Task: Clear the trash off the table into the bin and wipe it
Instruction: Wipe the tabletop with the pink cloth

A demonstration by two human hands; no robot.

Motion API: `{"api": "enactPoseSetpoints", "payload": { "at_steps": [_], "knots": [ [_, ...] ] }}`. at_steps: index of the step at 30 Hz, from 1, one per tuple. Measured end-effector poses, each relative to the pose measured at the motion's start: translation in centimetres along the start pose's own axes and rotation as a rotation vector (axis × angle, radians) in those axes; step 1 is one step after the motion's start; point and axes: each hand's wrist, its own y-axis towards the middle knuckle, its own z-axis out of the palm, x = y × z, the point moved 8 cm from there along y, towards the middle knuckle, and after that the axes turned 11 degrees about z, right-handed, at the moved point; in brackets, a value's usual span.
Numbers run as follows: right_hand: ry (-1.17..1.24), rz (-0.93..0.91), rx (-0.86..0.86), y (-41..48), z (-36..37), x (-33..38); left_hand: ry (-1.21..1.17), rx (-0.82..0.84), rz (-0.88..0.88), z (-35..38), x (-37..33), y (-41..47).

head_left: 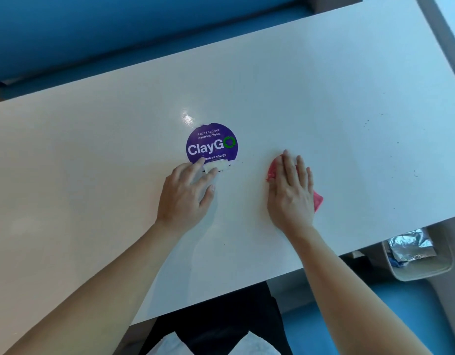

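Observation:
A long white table (323, 103) fills the view. My right hand (291, 187) lies flat, fingers straight, pressing a pink cloth (318, 201) onto the tabletop; the cloth shows at both sides of the hand. My left hand (186, 193) rests on the table left of it, fingers spread and relaxed, fingertips touching the torn white lower edge of a round purple sticker (212, 143). A beige bin (420, 262) stands on the floor beyond the table's right near edge, holding crumpled foil (410, 245) and something blue.
Small dark specks dot the table's right part (380, 116). A blue bench (93, 34) runs along the far side. Blue floor (374, 324) shows below the near edge, and my dark trousers (221, 326) are there.

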Motion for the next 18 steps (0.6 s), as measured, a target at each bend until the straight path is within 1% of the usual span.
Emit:
{"api": "enactPoseSetpoints", "payload": {
  "at_steps": [3, 4, 5, 7, 9, 11, 13, 15, 17, 18],
  "knots": [
    [0.12, 0.143, -0.032, 1.1, -0.5, -1.8, -0.029, -0.01, 0.005, 0.2, 0.1, -0.4],
    [0.174, 0.158, -0.054, 1.1, -0.5, -1.6, -0.052, -0.03, -0.012, 0.1, 0.1, -0.2],
    [0.226, 0.137, -0.078, 1.0, -0.5, -0.8, -0.082, -0.063, -0.036, -0.1, 0.1, 0.0],
    [0.297, -0.016, -0.108, 0.2, 0.1, 2.5, -0.139, -0.145, -0.102, -0.7, 0.4, 0.7],
    [0.276, -0.183, -0.033, -1.1, 1.2, 6.7, -0.151, -0.206, -0.161, -1.1, 0.4, 1.1],
    [0.2, -0.253, 0.021, -1.2, 1.9, 9.1, -0.132, -0.225, -0.187, -1.1, 0.1, 1.6],
    [0.11, -0.28, 0.05, -0.4, 2.1, 9.2, -0.112, -0.209, -0.188, -0.8, -0.5, 2.6],
    [0.034, -0.297, 0.039, 1.1, 1.6, 7.7, -0.087, -0.158, -0.151, -0.1, -1.9, 4.3],
    [0.019, -0.216, 0.042, 3.7, 0.6, 4.5, -0.066, -0.066, -0.097, 1.1, -3.7, 6.6],
    [0.023, -0.147, 0.013, 5.1, -0.1, 2.3, -0.061, -0.008, -0.078, 2.0, -4.7, 7.7]
  ]
}}
